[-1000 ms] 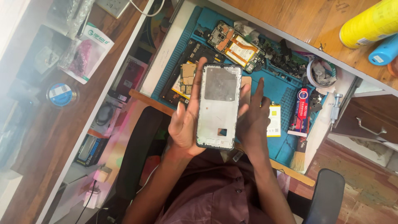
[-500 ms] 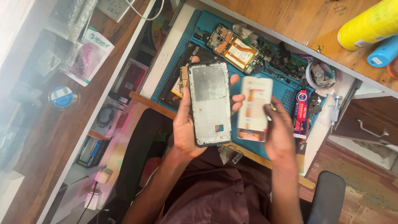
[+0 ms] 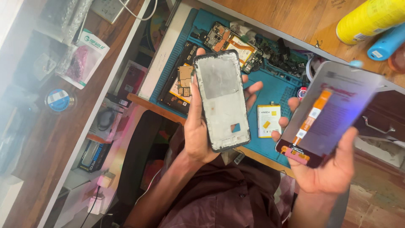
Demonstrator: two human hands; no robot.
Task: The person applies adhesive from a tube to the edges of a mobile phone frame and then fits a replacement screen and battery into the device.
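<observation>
A: Head view. Left hand wrapped round a phone frame, thumb along one long edge, fingers curled behind and showing past the other edge. Held upright above the blue mat.

B: And the right hand?

A: Cupped under a screen panel, orange flex strip facing up, fingertips half-open along its near edge, palm at the bottom corner (more a cradle than a grip).

B: Beyond the fingers?

A: Small battery flat on the mat, between the two hands. Circuit boards past the frame's top. Yellow can and blue can beyond the panel.

B: Risks?

A: Probably a slip: panel resting loosely on an open palm, so any tilt could slide it off onto the mat. Flex strip exposed too; a snag on a fingertip could crease it.
</observation>
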